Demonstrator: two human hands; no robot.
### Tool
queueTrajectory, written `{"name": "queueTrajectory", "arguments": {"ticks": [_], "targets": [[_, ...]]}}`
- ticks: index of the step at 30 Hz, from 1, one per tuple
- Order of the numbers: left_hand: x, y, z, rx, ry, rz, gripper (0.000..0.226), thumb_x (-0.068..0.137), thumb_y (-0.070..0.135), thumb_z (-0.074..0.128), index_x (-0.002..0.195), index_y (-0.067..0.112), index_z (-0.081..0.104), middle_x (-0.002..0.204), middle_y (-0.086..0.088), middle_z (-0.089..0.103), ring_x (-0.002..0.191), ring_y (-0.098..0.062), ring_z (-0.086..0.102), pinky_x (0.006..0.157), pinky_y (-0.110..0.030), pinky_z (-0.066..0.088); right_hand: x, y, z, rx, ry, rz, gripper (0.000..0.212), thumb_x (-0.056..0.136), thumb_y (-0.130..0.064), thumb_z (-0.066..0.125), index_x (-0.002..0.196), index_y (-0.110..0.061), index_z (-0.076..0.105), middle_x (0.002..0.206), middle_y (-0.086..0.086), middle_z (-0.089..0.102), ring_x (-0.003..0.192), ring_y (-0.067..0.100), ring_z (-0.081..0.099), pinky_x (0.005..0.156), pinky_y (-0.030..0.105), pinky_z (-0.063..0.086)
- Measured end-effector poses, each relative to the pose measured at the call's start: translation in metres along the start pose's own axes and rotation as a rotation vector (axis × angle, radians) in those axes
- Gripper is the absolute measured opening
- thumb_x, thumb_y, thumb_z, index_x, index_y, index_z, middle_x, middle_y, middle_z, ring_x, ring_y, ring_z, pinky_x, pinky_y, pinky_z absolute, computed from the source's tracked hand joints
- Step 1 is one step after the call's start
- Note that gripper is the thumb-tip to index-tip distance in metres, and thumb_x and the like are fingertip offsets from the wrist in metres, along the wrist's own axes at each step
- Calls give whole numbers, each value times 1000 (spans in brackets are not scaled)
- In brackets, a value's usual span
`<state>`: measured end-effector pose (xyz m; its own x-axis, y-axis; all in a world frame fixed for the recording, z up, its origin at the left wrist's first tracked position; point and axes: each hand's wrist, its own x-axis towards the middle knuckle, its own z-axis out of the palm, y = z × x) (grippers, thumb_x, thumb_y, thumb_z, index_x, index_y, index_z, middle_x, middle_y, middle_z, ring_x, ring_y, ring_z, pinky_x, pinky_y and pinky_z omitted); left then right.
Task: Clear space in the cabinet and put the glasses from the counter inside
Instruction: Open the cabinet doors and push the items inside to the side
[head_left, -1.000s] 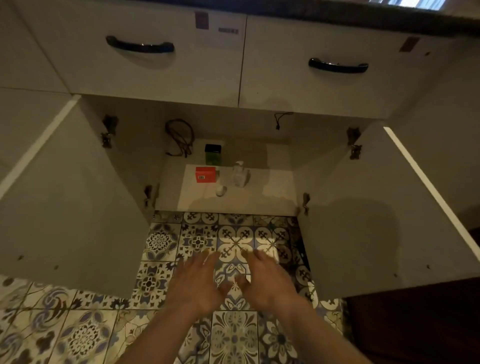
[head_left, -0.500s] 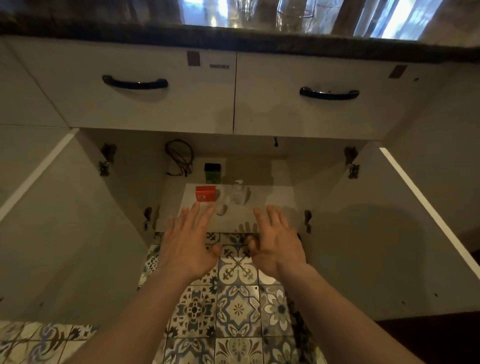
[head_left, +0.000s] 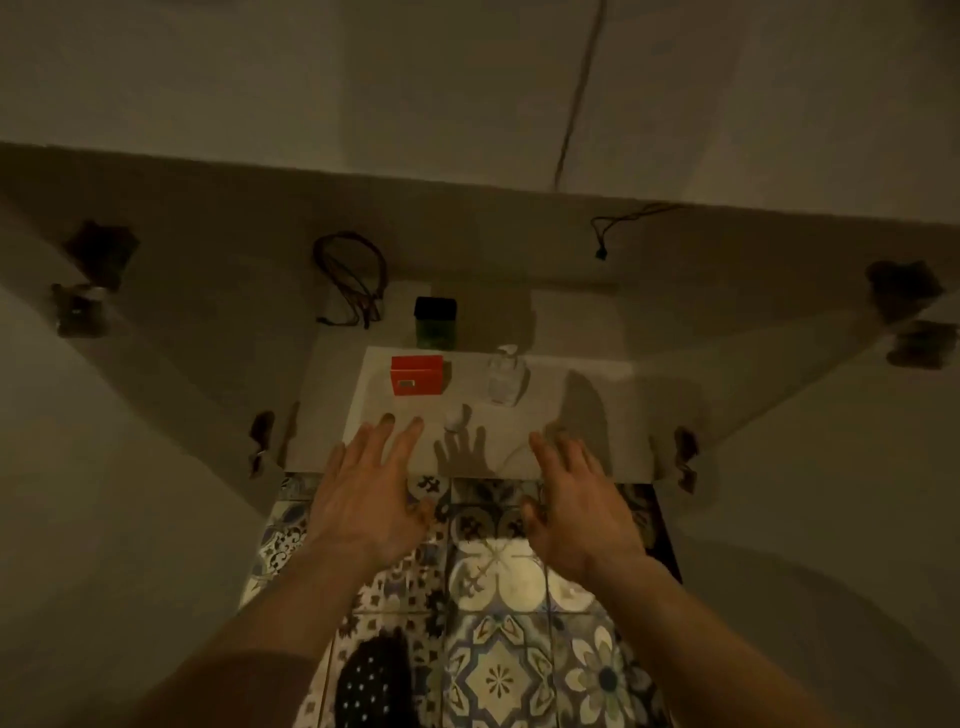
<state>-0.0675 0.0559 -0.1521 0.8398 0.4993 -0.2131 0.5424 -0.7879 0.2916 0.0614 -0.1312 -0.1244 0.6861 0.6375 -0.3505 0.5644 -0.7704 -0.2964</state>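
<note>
Below the drawer fronts, open cabinet (head_left: 571, 332), both doors swung wide to left and right. On its floor: red box (head_left: 417, 375) toward the left, dark green-bodied container (head_left: 435, 322) just behind it, clear pump bottle (head_left: 504, 375) to the right of the box, small white object (head_left: 456, 419) nearer the front edge between box and bottle. Bundle of dark cords (head_left: 353, 283) hanging at the back left; another thin cord (head_left: 610, 228) dangling at the upper right.

Held out over the patterned floor tiles (head_left: 498, 623) at the cabinet's front edge: left hand (head_left: 363, 499) and right hand (head_left: 576, 509), palms down, side by side but apart. Fingers (head_left: 402, 441) of both spread open, gripping nothing, touching nothing on the shelf. Left fingertips just short of the red box, reaching over the cabinet floor; shadow of a hand cast on the shelf between the two.

Glasses out of sight from this angle; no counter surface visible.
</note>
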Motion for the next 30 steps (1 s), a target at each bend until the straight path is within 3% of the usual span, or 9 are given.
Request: {"name": "queueTrajectory", "arguments": {"ticks": [3,7,10,14,18,20,23,25,30], "targets": [[60,-42,31,3,-7,3,89,87,62,51,154,41,-4,166,2,3,149,-25,9,120,-44,13,73,0,32,3,14,37,74,98,-43,51,158,-25,12,162,11,25,147,31,26,117,43,32],[127,-88,69,31,-33,-12,89,88,62,51,153,42,-6,166,5,0,151,-23,5,120,-42,10,153,17,68,95,20,80,74,100,-44,49,159,-30,7,169,3,5,154,25,9,123,43,19],[176,-111,98,56,-9,5,89,88,62,52,155,40,-3,166,2,2,151,-26,7,121,-44,13,206,38,93,101,86,90,76,98,-42,54,159,-23,12,166,8,18,150,30,21,119,48,28],[248,-133,135,121,29,16,100,84,65,56,155,36,-7,166,1,-2,151,-26,7,121,-42,12,276,75,120,58,262,89,79,94,-44,61,156,-17,20,159,9,32,145,28,31,114,40,34],[315,-142,157,41,90,63,121,54,87,45,155,39,-1,165,-1,9,150,-27,14,119,-44,16,343,99,129,185,253,162,98,81,-46,78,156,-18,22,157,8,32,141,29,38,112,41,38],[346,-143,169,46,83,103,123,55,80,60,155,38,2,164,-1,15,148,-27,20,117,-44,20,368,108,135,243,245,114,100,70,-40,89,151,-17,34,147,7,45,131,27,49,108,41,44],[375,-141,187,101,45,154,109,64,60,79,150,36,17,149,0,42,132,-26,43,107,-41,35,386,119,148,267,231,29,83,64,-31,93,134,-20,49,119,-3,62,108,20,62,90,33,52],[387,-144,195,144,22,162,90,68,53,80,142,34,33,131,2,55,117,-22,53,96,-38,43,395,124,154,229,227,-10,82,64,-29,94,134,-22,52,118,-2,65,108,22,63,92,39,53],[389,-177,177,223,8,203,71,71,56,77,130,32,44,118,5,58,108,-18,57,89,-35,46,400,121,152,229,273,-93,85,60,-33,96,130,-36,49,111,-12,60,102,17,60,92,40,52]]}}
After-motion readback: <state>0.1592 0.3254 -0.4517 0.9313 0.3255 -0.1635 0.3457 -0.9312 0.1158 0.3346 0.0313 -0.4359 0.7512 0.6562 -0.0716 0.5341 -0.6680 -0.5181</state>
